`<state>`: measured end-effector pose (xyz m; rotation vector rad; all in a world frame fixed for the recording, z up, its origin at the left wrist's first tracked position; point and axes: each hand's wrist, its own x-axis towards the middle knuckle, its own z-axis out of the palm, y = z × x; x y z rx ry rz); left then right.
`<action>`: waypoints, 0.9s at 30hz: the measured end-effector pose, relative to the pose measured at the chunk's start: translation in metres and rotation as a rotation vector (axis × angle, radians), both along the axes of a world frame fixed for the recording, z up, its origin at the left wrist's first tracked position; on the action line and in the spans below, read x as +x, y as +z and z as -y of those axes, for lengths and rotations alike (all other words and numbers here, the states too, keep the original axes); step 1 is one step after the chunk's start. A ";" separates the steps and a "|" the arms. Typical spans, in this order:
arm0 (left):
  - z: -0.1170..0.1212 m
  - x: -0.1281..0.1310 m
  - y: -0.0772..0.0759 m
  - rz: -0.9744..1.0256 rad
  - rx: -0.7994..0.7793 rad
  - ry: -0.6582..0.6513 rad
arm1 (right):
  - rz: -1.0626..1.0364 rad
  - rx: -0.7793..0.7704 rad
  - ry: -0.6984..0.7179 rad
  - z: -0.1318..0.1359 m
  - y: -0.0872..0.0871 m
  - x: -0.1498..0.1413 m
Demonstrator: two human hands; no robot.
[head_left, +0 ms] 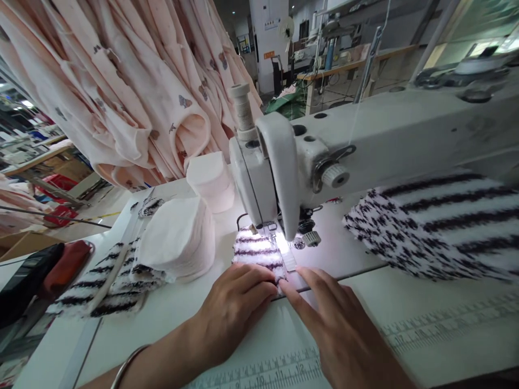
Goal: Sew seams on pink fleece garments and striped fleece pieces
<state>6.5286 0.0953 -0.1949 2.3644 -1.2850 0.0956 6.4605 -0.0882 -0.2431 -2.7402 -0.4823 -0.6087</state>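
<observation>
A small fluffy piece of striped fabric [256, 249], white with dark bands, lies at the lit needle area of the sewing machine [263, 178]. My left hand [237, 302] rests over its near edge, fingers bent and close together on the cloth, the thumb beside them. With fingers apart, my right hand [332, 313] touches the fabric's near right corner with one fingertip. Another fingertip is on the machine bed by the metal plate [289, 261]. The fabric's underside and part of its near edge are hidden by my left fingers.
Two stacks of white pads, a nearer stack [178, 232] and a farther stack [211, 181], stand left of the needle. More striped pieces [117, 281] lie at left, and a striped pile [438, 221] under the machine arm. Pale pink garments [162, 86] hang behind. A ruler scale [279, 373] marks the front.
</observation>
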 end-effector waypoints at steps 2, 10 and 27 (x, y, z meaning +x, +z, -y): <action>0.000 0.000 0.001 -0.010 -0.006 -0.022 | 0.041 -0.065 -0.009 -0.001 -0.002 0.001; 0.002 0.013 0.000 0.020 0.009 0.013 | 0.061 -0.094 0.029 0.001 0.004 0.024; -0.011 0.049 -0.014 0.247 0.166 0.102 | 0.002 0.012 0.064 0.012 0.006 0.041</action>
